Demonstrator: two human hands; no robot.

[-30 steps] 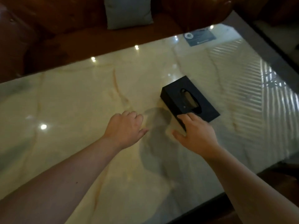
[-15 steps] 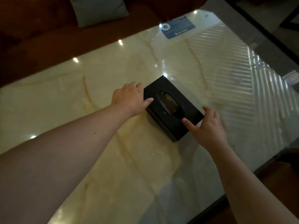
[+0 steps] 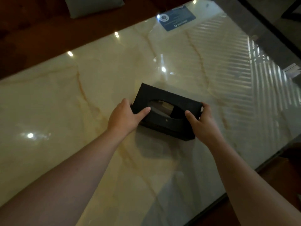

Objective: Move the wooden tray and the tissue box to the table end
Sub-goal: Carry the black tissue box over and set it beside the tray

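A black tissue box (image 3: 164, 98) with an oval opening on top is in the middle of the glossy cream marble table (image 3: 65, 103). It appears tilted, its near side raised a little above a shadow on the marble. My left hand (image 3: 125, 118) grips its left end, thumb on top. At the right end my right hand (image 3: 202, 121) holds it the same way. No wooden tray is in view.
A blue card (image 3: 177, 17) lies near the table's far corner. A brown sofa with a grey cushion (image 3: 92, 4) runs along the far side. The table's dark near edge (image 3: 211, 204) runs diagonally at the lower right, with floor beyond.
Both hands have closed on the ends of the tissue box, which has turned and come up a little off the marble. The view has shifted toward the table's right end.
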